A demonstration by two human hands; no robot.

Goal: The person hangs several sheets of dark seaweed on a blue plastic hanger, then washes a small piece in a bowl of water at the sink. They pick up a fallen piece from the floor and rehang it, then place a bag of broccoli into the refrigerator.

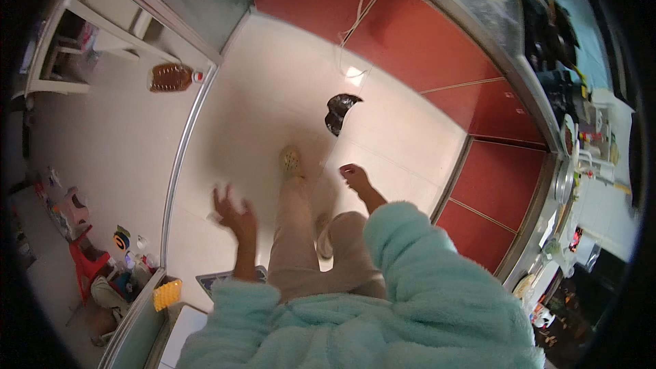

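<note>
My left hand (236,215) is raised over the pale tiled floor, its fingers spread and slightly blurred, holding nothing. To the right, my right hand (355,177) hangs above the floor with its fingers curled; whether something small lies inside them cannot be seen. A crumpled black plastic bag (341,113) lies on the tiles a little beyond the right hand, touching neither hand. Between the hands are my legs in beige trousers, with a light clog (290,160) on one foot, stepping forward.
A metal door track (185,148) crosses the floor on the left, with a large bottle of brown liquid (171,77) lying beyond it. Red cabinets (400,36) and a cluttered counter line the right. A white cord (360,7) hangs ahead. A red stool (84,261) stands lower left.
</note>
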